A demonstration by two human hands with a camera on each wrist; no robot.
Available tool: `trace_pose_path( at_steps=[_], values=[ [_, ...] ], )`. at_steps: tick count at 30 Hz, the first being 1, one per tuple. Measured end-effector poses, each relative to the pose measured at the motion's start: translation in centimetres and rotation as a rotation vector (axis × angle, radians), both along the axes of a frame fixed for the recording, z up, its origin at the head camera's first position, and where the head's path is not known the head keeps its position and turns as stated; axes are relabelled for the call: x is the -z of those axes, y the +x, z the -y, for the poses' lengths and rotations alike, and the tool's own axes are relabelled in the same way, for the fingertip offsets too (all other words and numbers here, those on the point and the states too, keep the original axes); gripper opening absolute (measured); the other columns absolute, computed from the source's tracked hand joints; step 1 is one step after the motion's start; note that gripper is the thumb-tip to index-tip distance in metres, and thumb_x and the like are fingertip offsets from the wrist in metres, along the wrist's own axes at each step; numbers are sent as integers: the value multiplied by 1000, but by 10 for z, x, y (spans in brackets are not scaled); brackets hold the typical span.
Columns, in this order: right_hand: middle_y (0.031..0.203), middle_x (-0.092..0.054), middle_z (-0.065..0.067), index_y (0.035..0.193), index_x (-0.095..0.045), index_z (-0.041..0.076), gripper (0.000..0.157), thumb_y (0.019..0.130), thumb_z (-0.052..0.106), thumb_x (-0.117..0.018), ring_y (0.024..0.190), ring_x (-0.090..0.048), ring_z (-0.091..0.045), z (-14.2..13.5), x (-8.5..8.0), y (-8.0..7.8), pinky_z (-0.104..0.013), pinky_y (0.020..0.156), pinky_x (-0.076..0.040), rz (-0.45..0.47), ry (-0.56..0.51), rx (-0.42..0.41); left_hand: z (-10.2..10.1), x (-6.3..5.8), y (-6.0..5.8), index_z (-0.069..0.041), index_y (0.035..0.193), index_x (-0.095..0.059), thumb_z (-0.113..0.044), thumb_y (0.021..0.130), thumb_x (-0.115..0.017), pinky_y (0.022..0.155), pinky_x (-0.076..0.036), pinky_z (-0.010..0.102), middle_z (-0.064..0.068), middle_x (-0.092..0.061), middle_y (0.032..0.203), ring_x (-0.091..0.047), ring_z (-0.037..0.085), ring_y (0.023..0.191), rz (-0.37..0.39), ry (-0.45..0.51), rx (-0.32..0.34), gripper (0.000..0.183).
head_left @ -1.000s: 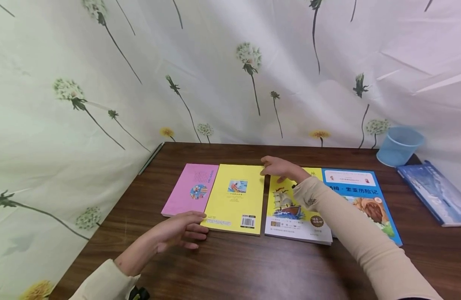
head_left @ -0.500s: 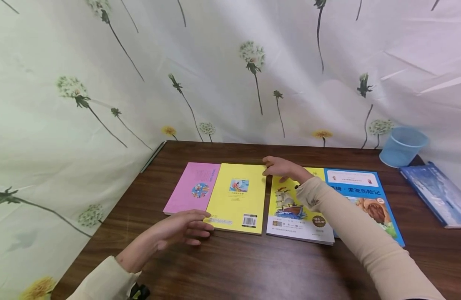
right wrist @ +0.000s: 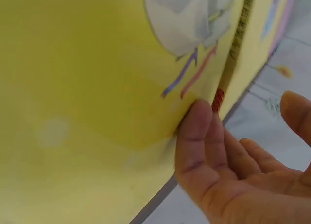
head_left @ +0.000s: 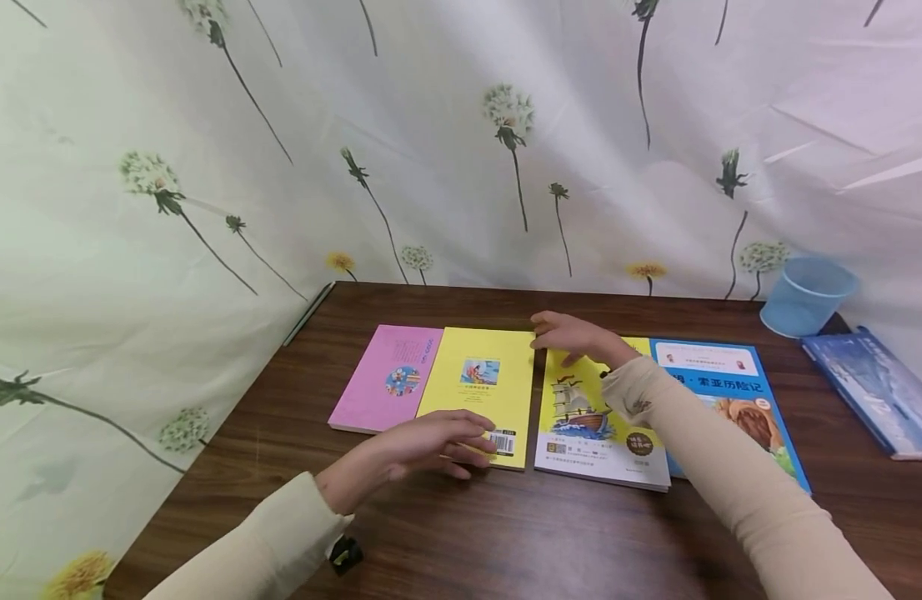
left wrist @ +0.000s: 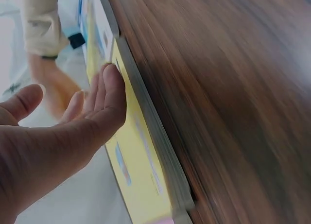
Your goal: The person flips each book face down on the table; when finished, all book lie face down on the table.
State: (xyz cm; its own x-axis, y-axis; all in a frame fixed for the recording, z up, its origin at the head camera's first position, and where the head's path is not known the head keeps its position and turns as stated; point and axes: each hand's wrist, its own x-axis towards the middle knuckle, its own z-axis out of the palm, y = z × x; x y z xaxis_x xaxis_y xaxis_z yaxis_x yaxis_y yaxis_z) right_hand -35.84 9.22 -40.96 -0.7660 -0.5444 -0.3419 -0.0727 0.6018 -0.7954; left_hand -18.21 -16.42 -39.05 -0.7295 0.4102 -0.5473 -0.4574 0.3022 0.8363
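Four kinds of cover lie in a row: a pink book [head_left: 382, 383], a yellow book [head_left: 506, 358] back side up, a yellow-and-white book with a sailing ship [head_left: 577, 417], and a blue book [head_left: 719, 379]. My left hand [head_left: 427, 450] is over the near edge of the yellow book, fingers relaxed; in the left wrist view that hand [left wrist: 82, 122] holds nothing. At the far end of the gap between the yellow and ship books is my right hand [head_left: 569, 335]. In the right wrist view its loosely bent fingertips [right wrist: 197, 119] are at the ship book's edge, thumb apart.
A light blue bin [head_left: 806, 296] stands at the table's back right corner. In front of it lies another book with a blue mountain-like cover [head_left: 874, 387]. A dandelion-printed curtain [head_left: 431, 150] borders the brown wooden table [head_left: 491, 542] at the back and left.
My left hand has moved right, from the joint between the pink and yellow books to the yellow book's near edge. The right hand stays nearly in place. The books look unmoved.
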Motion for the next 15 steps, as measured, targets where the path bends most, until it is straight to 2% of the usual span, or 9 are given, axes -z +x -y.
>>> trace_pose_path(
  at_steps=[4,8,12,15],
  values=[
    [160,-34,-21,159,-20,8,69,102,28,-53,138,-45,-42,-25,-7,0,-52,99,-52,-13,-1,21,-22,3,-8,-5,138,-52,-30,100,-58,92,-58,41,15,-62,133,-66,29,117,-2,-4,23,46],
    [154,-40,-25,159,-18,8,70,102,28,-52,126,-56,-40,-54,-13,1,-45,88,-56,-18,60,59,-32,6,-10,-6,138,-53,-29,100,-58,91,-58,40,15,-61,133,-66,29,116,2,-13,18,45],
    [157,-33,-29,160,-13,6,73,102,25,-53,91,-63,-29,-82,-15,5,-36,67,-54,-21,167,98,-38,8,-11,-5,139,-52,-28,101,-57,92,-58,42,16,-58,136,-65,31,118,14,13,32,45],
    [157,-29,-31,160,-12,5,76,100,24,-55,68,-53,-21,-100,-15,10,-32,58,-48,-28,250,123,-43,8,-11,-5,141,-51,-28,101,-56,94,-57,44,17,-57,139,-64,32,120,35,44,56,46]
  ],
)
